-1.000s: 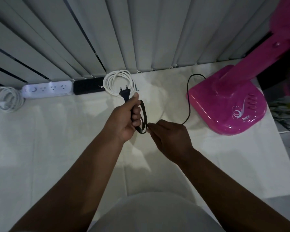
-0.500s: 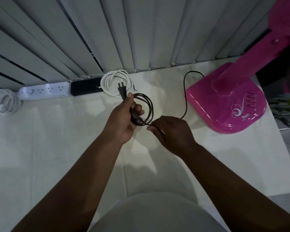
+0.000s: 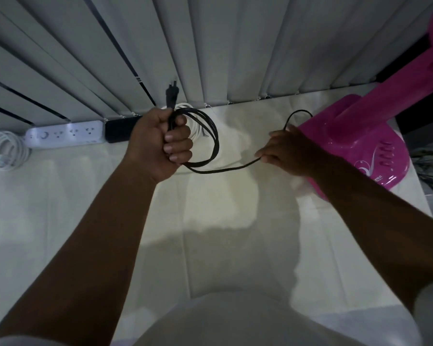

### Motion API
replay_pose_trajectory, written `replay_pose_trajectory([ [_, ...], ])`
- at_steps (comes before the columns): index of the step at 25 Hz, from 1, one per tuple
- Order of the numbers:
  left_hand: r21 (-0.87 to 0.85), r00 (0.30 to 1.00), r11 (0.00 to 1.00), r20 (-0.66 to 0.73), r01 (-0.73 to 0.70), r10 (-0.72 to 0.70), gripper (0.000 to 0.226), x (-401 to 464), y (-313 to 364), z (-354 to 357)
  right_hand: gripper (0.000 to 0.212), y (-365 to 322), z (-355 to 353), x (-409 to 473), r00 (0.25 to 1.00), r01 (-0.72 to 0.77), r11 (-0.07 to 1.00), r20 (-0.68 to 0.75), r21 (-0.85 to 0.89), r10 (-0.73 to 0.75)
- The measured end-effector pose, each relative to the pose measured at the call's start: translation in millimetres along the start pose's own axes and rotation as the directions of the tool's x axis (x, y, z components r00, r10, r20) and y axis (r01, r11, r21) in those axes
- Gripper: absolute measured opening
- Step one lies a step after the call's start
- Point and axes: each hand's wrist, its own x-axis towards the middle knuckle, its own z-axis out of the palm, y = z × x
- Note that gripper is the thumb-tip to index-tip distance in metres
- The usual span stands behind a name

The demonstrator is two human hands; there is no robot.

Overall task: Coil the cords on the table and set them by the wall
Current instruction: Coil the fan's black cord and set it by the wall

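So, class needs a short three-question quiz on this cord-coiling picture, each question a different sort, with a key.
1. True or false: the left hand holds loops of the black cord with the plug pointing up.
2. Which hand pinches the free run of cord: A left, B right?
3. Fill in: the cord runs on toward the pink ____ base.

Key: 1 true. 2 B, the right hand. 3 fan.

White tabletop (image 3: pixel 60 208): far edge holds coiled white cord (image 3: pixel 4 149), white power strip (image 3: pixel 65 133), black strip (image 3: pixel 119 128); pink fan base (image 3: pixel 360 146) at right edge.
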Motion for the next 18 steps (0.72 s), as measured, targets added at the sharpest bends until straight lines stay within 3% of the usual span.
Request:
replay_pose_trajectory([
  [3, 0.116, 0.993, 0.986, 0.011, 0.118, -0.120, 0.020, 17.3, 10.4, -4.0, 0.025, 13.0, -18.8, 26.8, 0.998, -0.028, 0.999, 0.057, -0.044, 0.031],
  [7, 0.195, 0.962, 0.944, -0.122, 0.265, -0.245, 0.032, 54.2, 5.8, -3.3, 0.024, 10.7, -41.1, 64.5, 0.984, -0.165, 0.974, -0.043, 0.153, 0.174],
  [12, 0.088, 0.927, 0.956, -0.283, 0.278, -0.244, 0.036, 101.9, -19.7, 8.8, 0.020, -1.3, -38.2, 89.5, 0.916, -0.300, 0.915, -0.185, 0.270, 0.355],
  [18, -0.123, 0.890, 0.975, -0.401, 0.183, -0.218, 0.022, 148.9, -48.8, 36.4, 0.014, -11.2, -23.2, 98.3, 0.857, -0.289, 0.811, -0.240, 0.509, 0.457],
])
